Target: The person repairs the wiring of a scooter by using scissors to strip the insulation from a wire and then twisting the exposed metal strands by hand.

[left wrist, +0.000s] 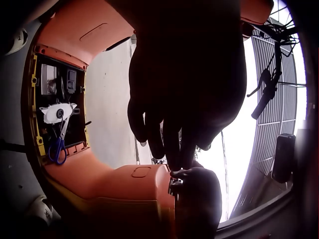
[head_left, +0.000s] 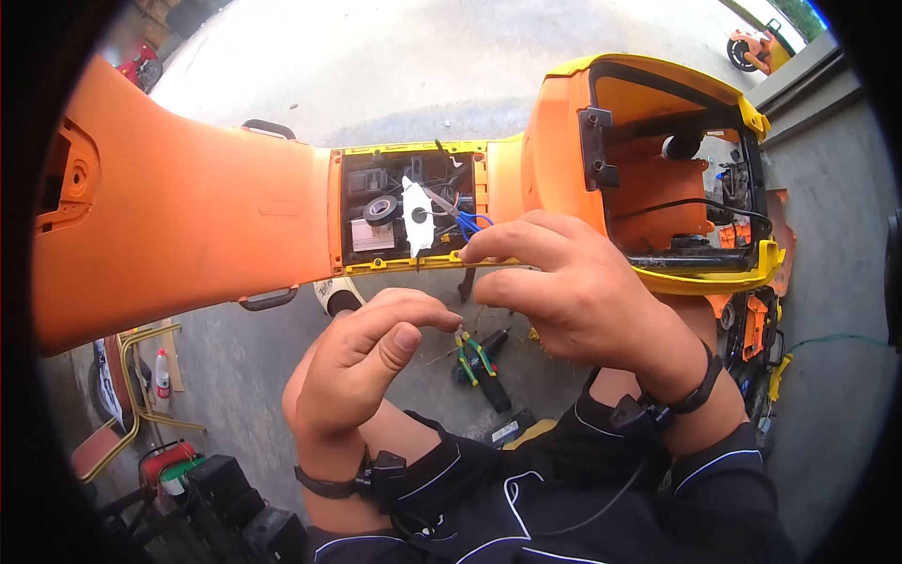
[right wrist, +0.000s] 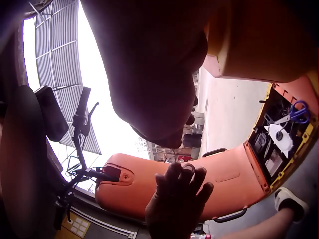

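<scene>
My left hand (head_left: 362, 362) is raised in front of my body, its fingers bent forward and the thumb apart from them; nothing shows in its grasp. Across from it, my right hand (head_left: 573, 291) hovers by the near edge of the orange scooter body (head_left: 225, 188), index finger and thumb spread with a gap between. Just past its fingertips, blue-handled scissors (head_left: 467, 224) lie in the open compartment, beside a ragged white piece (head_left: 413, 226) with a dark round spot. A roll of black tape (head_left: 380, 210) lies to their left. In the left wrist view both hands are dark silhouettes.
On the floor between my legs lie yellow-green pliers (head_left: 477, 362) and a black tool (head_left: 490, 381). The scooter's open front housing (head_left: 658, 179) stands at right, with loose parts (head_left: 754, 324) below. A folding chair (head_left: 132, 395) and a bottle (head_left: 162, 373) are at left.
</scene>
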A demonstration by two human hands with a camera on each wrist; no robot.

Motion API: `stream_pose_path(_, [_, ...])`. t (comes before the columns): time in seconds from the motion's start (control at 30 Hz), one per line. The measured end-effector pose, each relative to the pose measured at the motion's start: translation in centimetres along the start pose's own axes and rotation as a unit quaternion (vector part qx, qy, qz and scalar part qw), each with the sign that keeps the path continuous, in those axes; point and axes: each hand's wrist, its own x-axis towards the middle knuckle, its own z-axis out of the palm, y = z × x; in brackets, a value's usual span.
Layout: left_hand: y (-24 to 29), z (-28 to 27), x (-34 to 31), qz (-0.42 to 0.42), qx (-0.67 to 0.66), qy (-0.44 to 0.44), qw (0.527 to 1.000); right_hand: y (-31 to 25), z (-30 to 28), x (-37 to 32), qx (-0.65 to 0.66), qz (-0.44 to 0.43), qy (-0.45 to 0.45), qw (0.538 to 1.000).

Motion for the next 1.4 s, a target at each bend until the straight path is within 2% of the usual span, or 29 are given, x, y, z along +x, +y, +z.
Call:
stream_pose_path(0.07, [0.2, 0.4, 0.1, -0.080, -0.056, -0.016, 0.995, 0.3, 0.0, 0.0, -0.022, -0.009, 0.001, 1.000])
stream_pose_path(0.1, [0.1, 0.4, 0.2, -0.081, -0.057, -0.016, 0.995, 0.4, -0.3, 0.0, -0.021, -0.008, 0.000, 1.000])
stream_pose_path(0.17, [-0.1, 0.4, 0.5, -0.058, 0.033, -0.008, 0.998, 0.6, -1.0, -0.1, -0.049, -0.001, -0.005, 0.999])
stream_pose_path(0.2, [-0.1, 0.5, 0.7, -0.058, 0.032, -0.007, 0.998, 0.7, -1.0, -0.1, -0.049, -0.001, -0.007, 0.999])
stream_pose_path(0.27, [0.2, 1.3, 1.2, -0.111, 0.001, 0.022, 0.994, 0.9, -0.9, -0.3, -0.024, -0.008, -0.015, 1.000])
stream_pose_path(0.37, [0.2, 2.4, 1.5, -0.145, -0.019, 0.005, 0.989, 0.9, -0.4, -0.2, -0.007, -0.030, -0.025, 0.999])
stream_pose_path(0.5, [0.4, 3.4, 1.5, -0.132, -0.043, -0.001, 0.990, 0.9, -0.3, -0.5, 0.008, -0.004, -0.042, 0.999])
stream_pose_path(0.6, [0.6, 3.7, 1.6, -0.146, -0.041, 0.016, 0.988, 0.7, 0.1, -0.1, 0.027, -0.004, -0.015, 1.000])
stream_pose_path(0.67, [0.7, 3.7, 1.7, -0.162, -0.056, 0.039, 0.984, 0.0, 0.2, 0.4, 0.074, 0.087, 0.151, 0.982])
stream_pose_path(0.7, [0.7, 3.8, 1.7, -0.162, -0.057, 0.039, 0.984, -0.1, -0.2, 0.1, 0.108, 0.137, 0.173, 0.969])
stream_pose_path(0.73, [0.7, 3.8, 1.7, -0.156, -0.071, 0.043, 0.984, -0.1, -0.6, 0.0, 0.109, 0.136, 0.172, 0.970])
stream_pose_path(0.8, [0.6, 3.8, 1.6, -0.151, -0.086, 0.046, 0.984, -0.2, -1.1, -0.1, 0.211, 0.279, 0.091, 0.933])
stream_pose_path(0.87, [0.4, 3.8, 1.4, -0.168, -0.173, 0.065, 0.968, -0.2, -1.1, -0.2, 0.214, 0.269, 0.078, 0.936])
stream_pose_path(0.97, [-0.1, 4.0, 1.1, -0.168, -0.200, 0.092, 0.961, -0.4, -0.9, -0.2, 0.219, 0.247, 0.053, 0.943])
stream_pose_path(1.07, [0.0, 3.9, 1.0, -0.176, -0.195, 0.110, 0.959, -1.0, 0.4, -0.5, 0.291, 0.250, 0.011, 0.924])
stream_pose_path(1.17, [-0.5, 3.8, 0.7, -0.162, -0.199, 0.125, 0.958, -1.3, 1.6, -0.4, 0.376, 0.315, -0.017, 0.871])
stream_pose_path(1.2, [-0.5, 3.9, 0.6, -0.162, -0.198, 0.125, 0.958, -1.2, 2.0, -0.5, 0.377, 0.314, -0.017, 0.871])
stream_pose_path(1.27, [-0.5, 4.0, 0.5, -0.160, -0.187, 0.163, 0.956, -0.9, 2.9, -0.6, 0.439, 0.339, -0.021, 0.832])
stream_pose_path(1.4, [-0.3, 3.8, 0.4, -0.140, -0.122, 0.180, 0.966, -1.0, 2.6, -0.2, 0.425, 0.340, -0.034, 0.838])
